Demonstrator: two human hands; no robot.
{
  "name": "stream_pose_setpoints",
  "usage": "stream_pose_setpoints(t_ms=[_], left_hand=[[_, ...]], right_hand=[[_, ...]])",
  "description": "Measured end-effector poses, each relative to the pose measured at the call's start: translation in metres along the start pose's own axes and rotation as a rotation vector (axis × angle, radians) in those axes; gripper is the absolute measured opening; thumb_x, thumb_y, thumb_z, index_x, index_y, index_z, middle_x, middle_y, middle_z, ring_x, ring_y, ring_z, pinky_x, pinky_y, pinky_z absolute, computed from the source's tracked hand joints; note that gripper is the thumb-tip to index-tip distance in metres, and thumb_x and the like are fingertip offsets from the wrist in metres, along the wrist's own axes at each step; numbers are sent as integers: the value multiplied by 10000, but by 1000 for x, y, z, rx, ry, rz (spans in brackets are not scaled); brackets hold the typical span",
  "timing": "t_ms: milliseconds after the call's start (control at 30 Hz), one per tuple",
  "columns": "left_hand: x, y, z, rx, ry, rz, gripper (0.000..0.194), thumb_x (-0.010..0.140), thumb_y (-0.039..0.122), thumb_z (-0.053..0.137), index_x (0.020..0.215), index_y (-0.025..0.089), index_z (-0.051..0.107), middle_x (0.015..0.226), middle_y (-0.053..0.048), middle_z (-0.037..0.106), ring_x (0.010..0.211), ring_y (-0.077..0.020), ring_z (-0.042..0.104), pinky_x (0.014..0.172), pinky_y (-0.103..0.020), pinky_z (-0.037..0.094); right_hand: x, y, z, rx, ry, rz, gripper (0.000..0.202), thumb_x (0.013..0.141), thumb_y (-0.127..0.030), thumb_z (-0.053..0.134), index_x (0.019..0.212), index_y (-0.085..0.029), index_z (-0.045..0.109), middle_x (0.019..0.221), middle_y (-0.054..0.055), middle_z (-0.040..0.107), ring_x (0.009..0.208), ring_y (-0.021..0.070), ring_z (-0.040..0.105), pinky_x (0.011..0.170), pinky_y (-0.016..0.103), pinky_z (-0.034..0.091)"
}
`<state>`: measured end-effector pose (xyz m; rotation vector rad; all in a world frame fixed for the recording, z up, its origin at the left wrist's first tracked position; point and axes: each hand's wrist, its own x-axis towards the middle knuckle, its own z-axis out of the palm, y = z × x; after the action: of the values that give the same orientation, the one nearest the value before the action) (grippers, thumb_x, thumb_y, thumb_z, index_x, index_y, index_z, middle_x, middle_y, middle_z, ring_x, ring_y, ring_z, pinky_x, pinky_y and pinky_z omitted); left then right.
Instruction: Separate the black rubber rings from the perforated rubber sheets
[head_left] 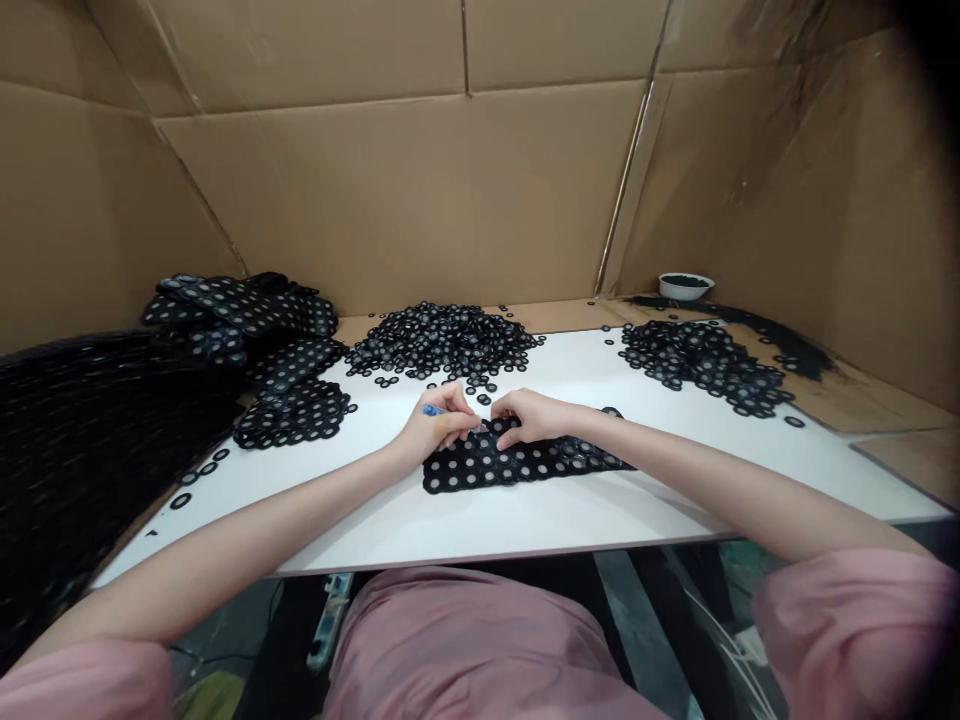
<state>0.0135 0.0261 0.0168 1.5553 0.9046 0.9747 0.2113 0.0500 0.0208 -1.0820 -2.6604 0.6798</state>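
On the white board lies a strip of joined black rings [540,466], its pale holes in rows. My left hand [442,418] is closed round a slim blue-handled tool [433,410], held over the strip's far left edge. The tool's tip is too small to make out. Close beside it, my right hand [529,416] has its fingers curled and its thumb pressed on the strip, pinching the far edge. My right forearm passes over the strip's right end. A few loose rings [484,399] lie just beyond my hands.
A heap of loose black rings [450,340] stands at the back, another ring heap [705,365] to the right. Folded ring sheets [240,310] and a black mass [97,430] fill the left. A white bowl [685,288] sits back right. Cardboard walls [420,190] enclose the table.
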Motion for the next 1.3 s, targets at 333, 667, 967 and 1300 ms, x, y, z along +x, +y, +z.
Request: stream_pose_setpoints(t_ms=[333, 667, 967, 1300], left_hand=[[-7, -11, 10, 40, -41, -2, 229, 713, 202, 655, 656, 164, 436, 498, 63, 546, 346, -33, 388, 341, -143, 261], [-4, -16, 7, 106, -84, 26, 205, 716, 203, 640, 636, 153, 457, 536, 45, 559, 400, -46, 426, 382, -155, 283], [-4, -12, 9, 120, -111, 30, 187, 703, 156, 619, 609, 147, 458, 503, 60, 539, 379, -33, 387, 392, -160, 268], [1, -15, 10, 110, -186, -40, 193, 694, 193, 649, 619, 153, 476, 451, 59, 509, 328, -38, 361, 326, -158, 233]], right_hand=[[1, 5, 3, 5, 15, -30, 216, 694, -292, 725, 776, -142, 592, 699, 5, 566, 628, 134, 462, 560, 233, 319], [1, 5, 5, -27, 51, -49, 246, 683, -288, 744, 824, -134, 615, 761, 33, 611, 671, 158, 504, 584, 244, 341], [2, 5, 8, -73, 66, -55, 246, 677, -267, 752, 838, -141, 616, 765, 33, 605, 684, 158, 500, 592, 239, 335], [1, 2, 8, -51, 85, -96, 206, 668, -216, 752, 817, -156, 624, 789, 24, 627, 720, 161, 526, 618, 234, 342]])
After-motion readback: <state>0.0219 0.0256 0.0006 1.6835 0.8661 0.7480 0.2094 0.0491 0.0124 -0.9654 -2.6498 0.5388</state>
